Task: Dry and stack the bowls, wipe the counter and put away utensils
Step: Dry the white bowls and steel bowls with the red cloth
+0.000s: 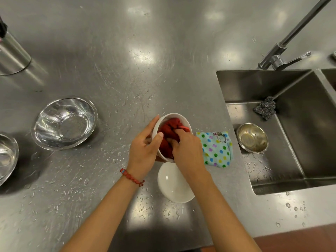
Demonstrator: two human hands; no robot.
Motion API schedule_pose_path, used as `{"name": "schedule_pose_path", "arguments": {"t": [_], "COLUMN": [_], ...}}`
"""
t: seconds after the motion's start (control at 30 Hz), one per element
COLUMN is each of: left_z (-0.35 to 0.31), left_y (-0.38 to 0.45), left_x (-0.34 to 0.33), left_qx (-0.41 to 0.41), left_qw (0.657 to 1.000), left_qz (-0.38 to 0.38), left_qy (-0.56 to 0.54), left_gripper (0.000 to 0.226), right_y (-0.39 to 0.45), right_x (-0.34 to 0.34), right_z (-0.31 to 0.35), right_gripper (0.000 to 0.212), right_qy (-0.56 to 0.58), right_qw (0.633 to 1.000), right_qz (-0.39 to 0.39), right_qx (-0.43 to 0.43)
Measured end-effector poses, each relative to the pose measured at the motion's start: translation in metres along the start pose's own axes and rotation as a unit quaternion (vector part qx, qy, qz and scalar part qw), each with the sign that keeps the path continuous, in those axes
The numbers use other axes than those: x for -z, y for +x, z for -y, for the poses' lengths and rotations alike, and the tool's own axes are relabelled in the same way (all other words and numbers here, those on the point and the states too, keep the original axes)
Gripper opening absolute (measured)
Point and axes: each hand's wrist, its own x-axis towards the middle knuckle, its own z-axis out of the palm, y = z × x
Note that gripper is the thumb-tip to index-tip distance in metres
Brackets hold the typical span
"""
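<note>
Left hand (pixel 143 150) gripping tilted white bowl (pixel 183 120) by rim, thumb inside; right hand (pixel 187 151) clenched on red cloth (pixel 169 128) inside.

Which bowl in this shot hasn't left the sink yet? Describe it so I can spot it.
Start at the sink on the right. On its raised ledge, just below the steel scourer, sits a small metal bowl. It is the only bowl inside the sink.
</note>
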Motion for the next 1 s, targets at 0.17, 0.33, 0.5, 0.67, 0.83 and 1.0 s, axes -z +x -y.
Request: {"name": "schedule_pose_path", "arguments": {"t": [0.17,0.33,0.5,0.67,0.83,1.0], "left_z": [0.002,-0.001,0.005,0.018,0.035,0.055], "left_y": [-0.005,0.002,0.010,0.025,0.050,0.071], "left_x": [-0.004,-0.002,-0.002,-0.005,-0.005,-0.016], "left_qx": [0.003,-0.013,-0.021,0.014,0.117,0.096], "left_qw": [0.999,1.000,0.999,0.999,0.988,0.992], "left_qz": [0.028,0.023,0.012,-0.019,-0.021,-0.062], "left_qy": [0.018,0.011,0.023,-0.047,-0.100,-0.046], "left_gripper": [0.041,0.038,0.037,0.039,0.038,0.033], "right_y": [0.003,0.007,0.011,0.022,0.026,0.027], "right_x": [0.010,-0.010,-0.001,0.011,0.020,0.014], "right_z": [-0.009,0.004,-0.006,-0.014,-0.032,-0.044], "right_gripper": [0.016,0.022,0.020,0.018,0.016,0.024], "right_qy": [0.214,0.168,0.152,0.333,0.372,0.381], "right_qw": [0.975,0.981,0.987,0.943,0.924,0.914], "right_qz": [0.059,-0.097,0.055,-0.006,-0.083,-0.102], "right_qx": [0.006,-0.024,-0.016,-0.028,-0.040,-0.090]}}
